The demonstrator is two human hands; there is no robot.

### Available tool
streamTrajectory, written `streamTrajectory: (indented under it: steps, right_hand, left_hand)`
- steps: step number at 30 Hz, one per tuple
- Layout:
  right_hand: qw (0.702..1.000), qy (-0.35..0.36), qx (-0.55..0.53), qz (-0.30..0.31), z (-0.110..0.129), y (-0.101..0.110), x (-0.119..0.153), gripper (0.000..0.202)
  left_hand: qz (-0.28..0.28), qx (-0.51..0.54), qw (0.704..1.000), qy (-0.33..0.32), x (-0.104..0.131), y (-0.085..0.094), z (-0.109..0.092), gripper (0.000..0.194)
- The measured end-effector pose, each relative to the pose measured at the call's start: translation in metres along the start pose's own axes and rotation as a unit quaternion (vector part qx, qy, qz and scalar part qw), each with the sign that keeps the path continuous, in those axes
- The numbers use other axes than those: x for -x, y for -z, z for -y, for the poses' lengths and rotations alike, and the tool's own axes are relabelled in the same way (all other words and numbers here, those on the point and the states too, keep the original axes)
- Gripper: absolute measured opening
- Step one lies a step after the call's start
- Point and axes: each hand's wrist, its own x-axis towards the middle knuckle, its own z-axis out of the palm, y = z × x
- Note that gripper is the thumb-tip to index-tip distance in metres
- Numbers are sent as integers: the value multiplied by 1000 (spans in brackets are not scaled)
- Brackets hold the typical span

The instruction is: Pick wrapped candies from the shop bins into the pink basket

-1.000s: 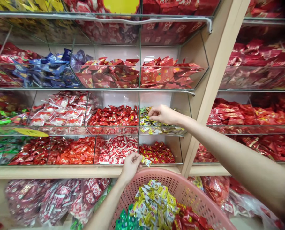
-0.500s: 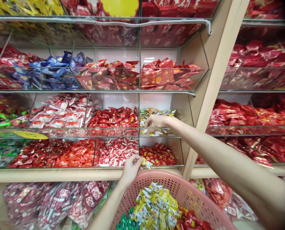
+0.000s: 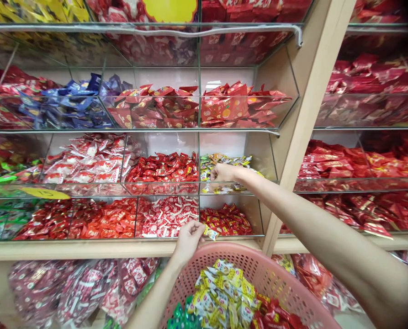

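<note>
My left hand point(image 3: 190, 237) is at the basket's far rim, pinching a yellow-and-white wrapped candy point(image 3: 211, 233) between thumb and fingers. Up in a shelf bin of yellow-and-white wrapped candies point(image 3: 236, 161), my right hand point(image 3: 221, 174) has its fingers curled down among the wrappers, partly behind the clear front panel. What those fingers grip, if anything, is hidden. Below both hands stands a pink perforated plastic basket point(image 3: 286, 269). It holds a heap of yellow-and-white candies point(image 3: 224, 292), with green-wrapped candies point(image 3: 183, 315) on the left and red-wrapped ones point(image 3: 275, 315) on the right.
Clear dividers split the shelves into bins. Red candies point(image 3: 167, 169) fill the bin left of my right hand; dark red candies point(image 3: 226, 219) lie in the one below. A wooden upright point(image 3: 293, 151) stands to the right. Bagged candies point(image 3: 83, 292) sit under the wooden ledge point(image 3: 87, 250).
My right hand stays in the bin, its fingers curled slightly more. Some candies show shifted at the bin's right side. The left hand and its candy hold still.
</note>
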Motion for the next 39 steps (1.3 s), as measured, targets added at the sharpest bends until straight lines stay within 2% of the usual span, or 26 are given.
streamTrajectory:
  steps: [4, 7, 18, 26, 31, 36, 39]
  right_hand:
    - [999, -4, -23, 36, 1, 1, 2, 56]
    - [998, 2, -30, 59, 1, 1, 1, 56]
    - [995, 22, -57, 75, -6, -2, -4, 57]
    - [992, 9, -82, 100, -2, -1, -3, 62]
    - [995, 48, -62, 60, 2, 3, 3, 48]
    - [996, 81, -6, -32, -2, 13, 6, 36]
    - [994, 75, -18, -72, -9, 22, 19, 30]
  left_hand:
    - [0, -1, 1000, 1, 0, 0, 0, 33]
    - [1, -3, 1000, -1, 0, 0, 0, 32]
    - [3, -8, 1000, -2, -1, 1, 3, 32]
    - [-2, 2, 1000, 3, 0, 0, -2, 35]
    - [-5, 6, 1000, -5, -1, 0, -1, 35]
    - [6, -4, 1000, -7, -2, 2, 2, 35]
    - [9, -10, 1000, -11, -4, 3, 5, 35]
